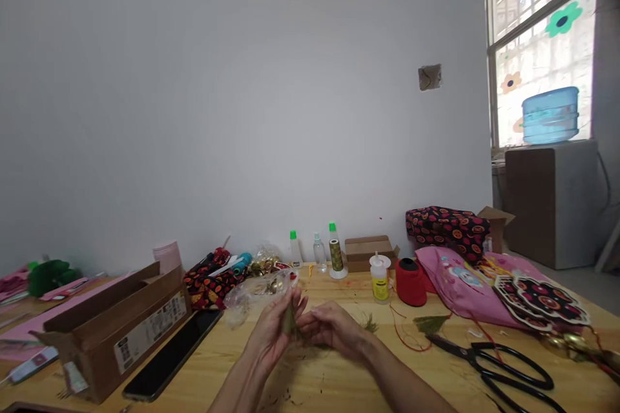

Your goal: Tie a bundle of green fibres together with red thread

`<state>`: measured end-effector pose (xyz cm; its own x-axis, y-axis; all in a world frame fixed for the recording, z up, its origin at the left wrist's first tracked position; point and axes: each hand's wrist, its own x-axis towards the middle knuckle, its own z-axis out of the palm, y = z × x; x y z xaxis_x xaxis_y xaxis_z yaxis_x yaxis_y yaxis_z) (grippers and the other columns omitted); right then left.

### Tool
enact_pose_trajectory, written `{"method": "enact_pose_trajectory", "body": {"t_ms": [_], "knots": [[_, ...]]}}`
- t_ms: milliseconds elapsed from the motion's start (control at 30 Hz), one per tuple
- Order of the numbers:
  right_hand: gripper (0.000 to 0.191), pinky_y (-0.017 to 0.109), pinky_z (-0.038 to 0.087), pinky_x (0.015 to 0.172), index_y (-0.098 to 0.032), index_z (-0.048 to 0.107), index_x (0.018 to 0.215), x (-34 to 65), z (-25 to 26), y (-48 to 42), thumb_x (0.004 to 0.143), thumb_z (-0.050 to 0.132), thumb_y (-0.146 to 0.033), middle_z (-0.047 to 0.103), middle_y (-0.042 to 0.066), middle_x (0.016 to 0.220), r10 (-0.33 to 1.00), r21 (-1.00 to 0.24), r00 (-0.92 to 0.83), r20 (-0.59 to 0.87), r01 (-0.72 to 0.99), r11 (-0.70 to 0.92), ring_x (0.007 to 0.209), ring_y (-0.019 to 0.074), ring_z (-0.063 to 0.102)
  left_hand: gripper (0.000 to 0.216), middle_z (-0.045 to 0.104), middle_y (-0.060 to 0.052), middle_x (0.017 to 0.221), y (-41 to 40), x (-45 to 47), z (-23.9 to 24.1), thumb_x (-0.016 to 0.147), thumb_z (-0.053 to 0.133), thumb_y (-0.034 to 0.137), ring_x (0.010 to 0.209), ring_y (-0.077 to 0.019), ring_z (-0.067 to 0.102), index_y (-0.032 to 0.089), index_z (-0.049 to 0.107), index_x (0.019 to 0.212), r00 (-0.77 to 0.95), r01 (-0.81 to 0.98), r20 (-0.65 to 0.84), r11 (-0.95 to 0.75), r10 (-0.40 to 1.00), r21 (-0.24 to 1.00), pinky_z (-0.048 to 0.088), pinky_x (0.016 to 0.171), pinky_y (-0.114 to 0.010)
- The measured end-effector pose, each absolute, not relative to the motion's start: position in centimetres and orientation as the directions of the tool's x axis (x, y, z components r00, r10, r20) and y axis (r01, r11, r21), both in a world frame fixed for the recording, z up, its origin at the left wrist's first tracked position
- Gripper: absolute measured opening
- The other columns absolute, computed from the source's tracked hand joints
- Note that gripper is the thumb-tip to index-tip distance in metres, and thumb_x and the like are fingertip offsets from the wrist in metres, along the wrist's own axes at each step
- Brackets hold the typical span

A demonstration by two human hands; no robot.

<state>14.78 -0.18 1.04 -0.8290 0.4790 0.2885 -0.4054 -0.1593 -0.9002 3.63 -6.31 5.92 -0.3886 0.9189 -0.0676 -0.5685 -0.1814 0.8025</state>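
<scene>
An olive-green tassel [289, 321] held over the wooden worktop [208, 368], left of a yellow-labelled squeeze bottle [380, 286].
The tassel is nearer the person than the bottle; the left hand [274, 322] grasps it upright between thumb and fingers, while the right hand [336, 329] curls in at its lower end, fingers bent, though the view is too soft to tell whether they pinch any strands. Left of the bottle and behind stands a spool of olive-green thread [336, 255]; a small open carton [365, 250] sits behind the bottle, and a red thread spool [411, 285] just right of it. Farther right and nearer the person, a second green tassel [431, 324] lies by the tip of black-handled scissors [472, 355]. Well to the bottle's left, a black smartphone [172, 355] lies beside a long cardboard box [101, 348].
</scene>
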Motion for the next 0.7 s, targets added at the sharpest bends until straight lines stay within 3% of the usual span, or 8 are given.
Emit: {"method": "enact_pose_trajectory", "body": {"t_ms": [167,300,400,533,600,633,700], "knots": [[0.065,0.027,0.041,0.061,-0.004,0.064,0.07,14.4,0.5,0.5,0.071,0.036,-0.063,0.06,0.011,0.06,0.503,-0.868,-0.846,0.177,-0.376,-0.325,0.053,0.012,0.054,0.021,0.068,-0.005,0.056,-5.0,3.3,5.4,0.074,0.048,-0.001,0.056,-0.0109,0.064,0.01,0.062,0.062,-0.362,-0.572,-0.086,-0.148,0.928,0.807,0.051,0.06,-0.019],[0.067,0.024,0.041,0.055,-0.004,0.063,0.07,13.5,-0.4,1.5,0.068,0.039,-0.066,0.061,0.011,0.059,0.604,-0.808,-0.791,0.096,-0.417,-0.417,0.048,0.0117,0.055,0.008,0.069,-0.005,0.059,-3.1,2.9,4.6,0.069,0.059,0.006,0.06,-0.0123,0.064,0.011,0.063,0.064,-0.314,-0.546,-0.107,-0.087,0.944,0.833,0.05,0.052,-0.017],[0.066,0.025,0.042,0.052,-0.005,0.062,0.069,12.7,-1.0,2.0,0.062,0.045,-0.068,0.06,0.01,0.056,0.669,-0.778,-0.742,0.027,-0.436,-0.452,0.045,0.0128,0.056,0.009,0.069,-0.007,0.057,-2.2,2.7,4.2,0.064,0.066,0.017,0.045,-0.0128,0.061,0.01,0.065,0.07,-0.253,-0.506,-0.137,-0.01,0.958,0.862,0.043,0.036,-0.016],[0.068,0.027,0.044,0.053,-0.006,0.062,0.066,11.7,-1.8,2.1,0.061,0.042,-0.071,0.06,0.009,0.054,0.666,-0.818,-0.746,-0.007,-0.379,-0.432,0.046,0.0138,0.056,0.018,0.069,-0.009,0.065,-1.8,2.1,4.5,0.061,0.067,0.026,0.021,-0.0053,0.041,0.01,0.067,0.07,-0.158,-0.413,-0.165,0.086,0.974,0.907,0.031,0.023,-0.018],[0.066,0.029,0.045,0.056,-0.007,0.063,0.067,11.6,-2.2,2.1,0.065,0.038,-0.069,0.062,0.01,0.057,0.723,-0.872,-0.691,0.003,-0.356,-0.337,0.052,0.0163,0.058,0.022,0.068,-0.012,0.088,-1.8,1.6,4.9,0.064,0.064,0.031,0.033,-0.0083,0.052,0.011,0.066,0.056,-0.124,-0.213,-0.118,0.09,0.985,0.973,0.042,0.036,-0.022],[0.064,0.03,0.046,0.057,-0.009,0.063,0.068,11.7,-2.3,2.1,0.068,0.038,-0.067,0.063,0.01,0.061,0.776,-0.908,-0.63,0.023,-0.338,-0.248,0.056,0.0178,0.059,0.025,0.066,-0.013,0.096,-1.8,1.2,5.2,0.064,0.063,0.033,0.051,-0.0145,0.061,0.012,0.065,0.05,-0.122,-0.114,-0.091,0.077,0.988,0.991,0.048,0.051,-0.026],[0.055,0.031,0.047,0.061,-0.011,0.064,0.072,12.4,-2.3,2.2,0.074,0.037,-0.059,0.065,0.011,0.07,0.888,-0.963,-0.446,0.111,-0.27,-0.015,0.065,0.0205,0.06,0.024,0.061,-0.013,0.107,-1.8,0.4,5.7,0.064,0.063,0.036,0.097,-0.0254,0.054,0.015,0.066,0.051,-0.137,0.024,-0.051,0.055,0.989,0.998,0.037,0.086,-0.033]]}}
